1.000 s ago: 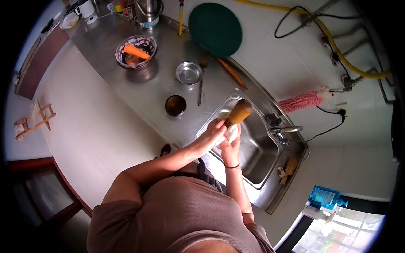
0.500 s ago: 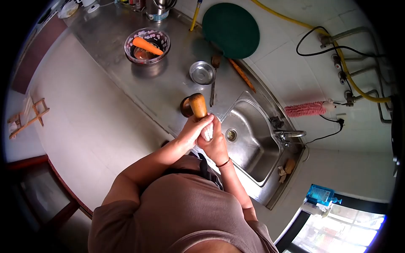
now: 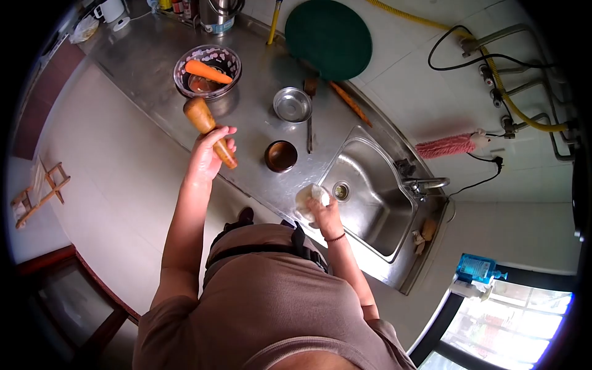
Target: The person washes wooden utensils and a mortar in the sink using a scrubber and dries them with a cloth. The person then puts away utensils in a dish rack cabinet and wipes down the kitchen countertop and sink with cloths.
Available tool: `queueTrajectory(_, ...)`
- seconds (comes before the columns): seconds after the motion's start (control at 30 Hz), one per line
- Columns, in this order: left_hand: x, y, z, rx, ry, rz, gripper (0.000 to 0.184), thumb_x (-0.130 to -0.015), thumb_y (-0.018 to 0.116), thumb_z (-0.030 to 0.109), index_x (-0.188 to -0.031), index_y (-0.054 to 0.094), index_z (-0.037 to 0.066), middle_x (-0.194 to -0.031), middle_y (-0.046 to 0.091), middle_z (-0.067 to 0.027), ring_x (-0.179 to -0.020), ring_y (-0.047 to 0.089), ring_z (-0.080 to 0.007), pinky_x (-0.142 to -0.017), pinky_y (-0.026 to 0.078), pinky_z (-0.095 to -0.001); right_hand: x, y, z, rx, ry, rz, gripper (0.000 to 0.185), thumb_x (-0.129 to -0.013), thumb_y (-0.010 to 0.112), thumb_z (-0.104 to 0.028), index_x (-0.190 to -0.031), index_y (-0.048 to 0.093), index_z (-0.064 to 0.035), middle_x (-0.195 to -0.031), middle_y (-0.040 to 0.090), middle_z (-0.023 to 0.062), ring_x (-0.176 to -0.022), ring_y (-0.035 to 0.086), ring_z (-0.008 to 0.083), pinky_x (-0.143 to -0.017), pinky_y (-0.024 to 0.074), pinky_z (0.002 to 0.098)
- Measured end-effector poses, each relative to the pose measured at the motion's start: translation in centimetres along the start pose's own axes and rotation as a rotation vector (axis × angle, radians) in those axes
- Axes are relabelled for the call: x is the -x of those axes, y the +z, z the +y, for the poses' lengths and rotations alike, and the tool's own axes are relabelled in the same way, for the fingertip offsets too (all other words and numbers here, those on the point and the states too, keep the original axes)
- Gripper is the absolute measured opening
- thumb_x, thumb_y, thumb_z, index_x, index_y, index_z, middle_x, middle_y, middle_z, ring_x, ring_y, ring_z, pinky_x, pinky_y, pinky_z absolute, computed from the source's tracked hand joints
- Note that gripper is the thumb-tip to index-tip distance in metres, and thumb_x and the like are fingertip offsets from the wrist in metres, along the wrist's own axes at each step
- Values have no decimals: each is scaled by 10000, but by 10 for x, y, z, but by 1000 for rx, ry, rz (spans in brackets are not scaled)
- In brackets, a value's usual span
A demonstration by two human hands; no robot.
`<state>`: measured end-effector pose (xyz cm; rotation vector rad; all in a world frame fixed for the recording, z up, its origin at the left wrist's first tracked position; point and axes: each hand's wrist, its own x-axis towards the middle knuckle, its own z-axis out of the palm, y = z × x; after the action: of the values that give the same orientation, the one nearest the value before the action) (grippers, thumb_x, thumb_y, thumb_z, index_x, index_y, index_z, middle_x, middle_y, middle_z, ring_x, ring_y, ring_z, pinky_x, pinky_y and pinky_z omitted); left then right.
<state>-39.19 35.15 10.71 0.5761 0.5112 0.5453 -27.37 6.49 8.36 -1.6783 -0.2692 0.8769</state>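
Observation:
My left hand (image 3: 208, 153) grips the narrow end of a wooden pestle (image 3: 200, 116), its thick end pointing up and left, near the patterned bowl (image 3: 179, 79) with an orange carrot (image 3: 208, 72) in it. My right hand (image 3: 325, 216), wearing a dark bracelet, holds a white cloth (image 3: 310, 198) at the sink's near left edge. Between my hands, a small brown bowl (image 3: 281, 156) sits on the steel counter (image 3: 246, 132). Behind it is a small metal bowl (image 3: 292, 104), with a long-handled tool (image 3: 309, 117) beside it.
The steel sink (image 3: 376, 197) with its faucet (image 3: 428, 184) lies at the right. A green round board (image 3: 328, 38) leans on the wall, near an orange-brown stick (image 3: 349, 103). A pink duster (image 3: 447, 146) hangs above the faucet. A metal pot (image 3: 217, 18) stands at the back.
My hands have moved apart. The pestle has gone left with my left hand, out of the cloth, while my right hand keeps the cloth by the sink. The brown bowl is now fully uncovered.

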Motion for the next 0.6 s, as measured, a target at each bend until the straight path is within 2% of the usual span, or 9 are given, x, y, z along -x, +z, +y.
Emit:
queueTrajectory(0.07,10,-5,-2,-95,20,71,115,-784,641,100,-804,531,76,-850,606,-93,-593,526,-140,-570,439,-296,-25,-10,42,233,-112,164,443,-792,652,-128,-1163,480,39,-953,635,168,-851,633,235,-735,507,305)
queueTrajectory(0.1,14,-10,-7,-145,-8,88,128,-770,651,90,-805,528,76,-812,599,-76,-560,518,-135,-530,418,-282,-30,-12,40,341,-122,117,579,-755,661,-141,-1234,396,48,-957,625,213,-883,625,282,-761,495,334)
queueTrajectory(0.2,25,-23,-22,-295,-60,136,177,-741,673,82,-823,518,57,-733,591,-56,-490,496,-126,-457,385,-259,-43,-2,43,589,-50,136,727,-730,674,-183,-1305,289,40,-964,620,224,-935,610,306,-815,472,342)
queueTrajectory(0.27,33,-30,-30,-308,-107,136,174,-748,666,77,-826,515,45,-730,589,-61,-492,495,-124,-453,386,-260,-54,-7,59,421,-57,-60,858,-699,705,-281,-1370,224,-45,-1192,498,261,-1096,512,361,-930,407,370)
queueTrajectory(0.33,42,-38,-34,-335,-111,158,168,-754,661,76,-827,514,42,-734,589,-68,-493,494,-124,-452,388,-259,-57,2,48,782,-149,33,703,-705,683,-220,-1314,364,-70,-1230,463,251,-1100,487,384,-914,419,409)
queueTrajectory(0.4,49,-47,-35,-368,-119,177,163,-760,656,74,-828,512,40,-738,588,-75,-494,493,-125,-452,389,-257,-63,10,46,1079,-453,242,494,-709,645,-150,-1176,513,-63,-1199,493,217,-1082,484,395,-891,430,430)
queueTrajectory(0.43,51,-52,-35,-353,-112,189,156,-765,651,71,-830,513,40,-744,588,-83,-496,493,-126,-453,391,-256,-62,18,31,969,-507,252,356,-711,616,-109,-1063,578,-67,-1208,493,182,-1037,521,367,-858,450,415)
queueTrajectory(0.53,55,-62,-35,-349,-114,196,151,-777,641,72,-851,515,37,-765,586,-94,-500,492,-130,-457,396,-253,-71,41,13,810,-347,61,363,-726,598,-97,-1086,562,-72,-1236,479,150,-993,553,342,-834,466,399)
queueTrajectory(0.6,58,-63,-34,-379,-113,201,157,-783,637,80,-866,514,31,-769,585,-90,-503,493,-127,-457,396,-252,-81,57,16,1004,-454,54,439,-732,594,-106,-1161,503,-84,-1244,478,155,-916,592,336,-778,495,391)
